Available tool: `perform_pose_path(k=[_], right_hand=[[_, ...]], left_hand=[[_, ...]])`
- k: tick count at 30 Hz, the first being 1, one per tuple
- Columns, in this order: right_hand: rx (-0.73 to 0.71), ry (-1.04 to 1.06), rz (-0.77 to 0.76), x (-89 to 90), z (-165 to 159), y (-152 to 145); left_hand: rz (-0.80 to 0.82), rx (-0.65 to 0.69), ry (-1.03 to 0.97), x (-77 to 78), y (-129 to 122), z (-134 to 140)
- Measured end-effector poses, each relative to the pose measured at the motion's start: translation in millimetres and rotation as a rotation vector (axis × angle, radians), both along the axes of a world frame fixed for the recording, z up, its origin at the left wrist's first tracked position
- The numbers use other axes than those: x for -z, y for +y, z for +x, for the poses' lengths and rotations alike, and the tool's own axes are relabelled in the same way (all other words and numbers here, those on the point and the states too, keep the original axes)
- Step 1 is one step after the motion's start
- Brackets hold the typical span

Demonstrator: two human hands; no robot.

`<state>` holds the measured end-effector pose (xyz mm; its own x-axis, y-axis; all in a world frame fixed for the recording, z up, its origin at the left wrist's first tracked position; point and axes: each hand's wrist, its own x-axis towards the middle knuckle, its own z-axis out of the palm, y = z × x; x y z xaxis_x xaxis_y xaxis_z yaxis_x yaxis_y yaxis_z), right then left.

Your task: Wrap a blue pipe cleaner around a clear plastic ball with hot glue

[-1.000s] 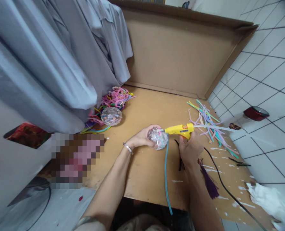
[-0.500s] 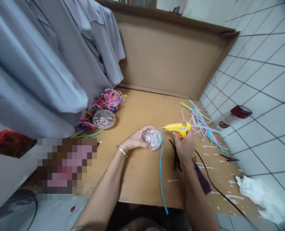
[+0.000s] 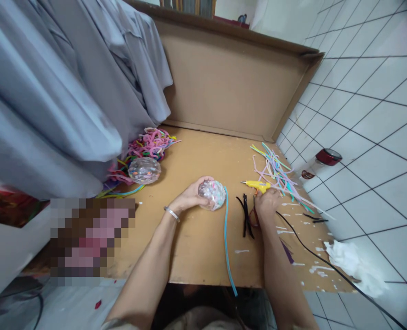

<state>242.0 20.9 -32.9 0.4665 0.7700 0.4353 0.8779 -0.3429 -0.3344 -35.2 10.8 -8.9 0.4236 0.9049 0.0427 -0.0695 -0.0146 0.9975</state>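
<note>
My left hand (image 3: 191,195) is closed around a clear plastic ball (image 3: 213,195) with coloured bits and pale blue on its right side. From that side a blue pipe cleaner (image 3: 226,229) hangs down, its lower end past the table's front edge. My right hand (image 3: 268,201) is low over the table with its fingers curled at the handle of a yellow hot glue gun (image 3: 256,184), whose nozzle points left. The fingertips are partly hidden. Black pipe cleaners (image 3: 246,217) and a dark reddish loop (image 3: 254,216) lie beside this hand.
A second clear ball (image 3: 144,170) sits by a heap of coloured pipe cleaners (image 3: 151,146). More pastel ones (image 3: 275,169) lie at right, near a red-lidded jar (image 3: 322,160). The gun's black cord (image 3: 309,250) runs right past white tissue (image 3: 356,266). Grey cloth (image 3: 86,82) hangs at left; cardboard (image 3: 230,78) stands behind.
My right hand has lowered the glue gun and moved it away from the ball, toward the pastel pipe cleaners. My left hand keeps holding the ball. The view has shifted slightly.
</note>
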Motion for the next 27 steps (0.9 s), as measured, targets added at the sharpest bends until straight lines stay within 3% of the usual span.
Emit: perform_pose_path(k=[3, 8, 14, 20, 27], right_hand=[[-0.036, -0.099, -0.022, -10.3, -15.6, -8.0], [-0.416, -0.095, -0.315, -18.9, -62.7, -18.1], [-0.420, -0.105, -0.438, -14.6, -97.8, -15.5], [-0.421, -0.037, -0.422, -15.1, -96.2, -16.8], [-0.523, 0.074, -0.384, -25.2, -93.4, -33.5]], left_hand=[[0.018, -0.039, 0.036, -0.5, 0.6, -1.2], [0.010, -0.040, 0.011, -1.5, -0.2, -1.3], [-0.020, -0.029, 0.062, -2.7, -0.3, -1.1], [-0.011, -0.046, 0.089, -7.8, -3.2, 1.1], [-0.022, -0.070, 0.115, -7.7, -4.1, 0.3]])
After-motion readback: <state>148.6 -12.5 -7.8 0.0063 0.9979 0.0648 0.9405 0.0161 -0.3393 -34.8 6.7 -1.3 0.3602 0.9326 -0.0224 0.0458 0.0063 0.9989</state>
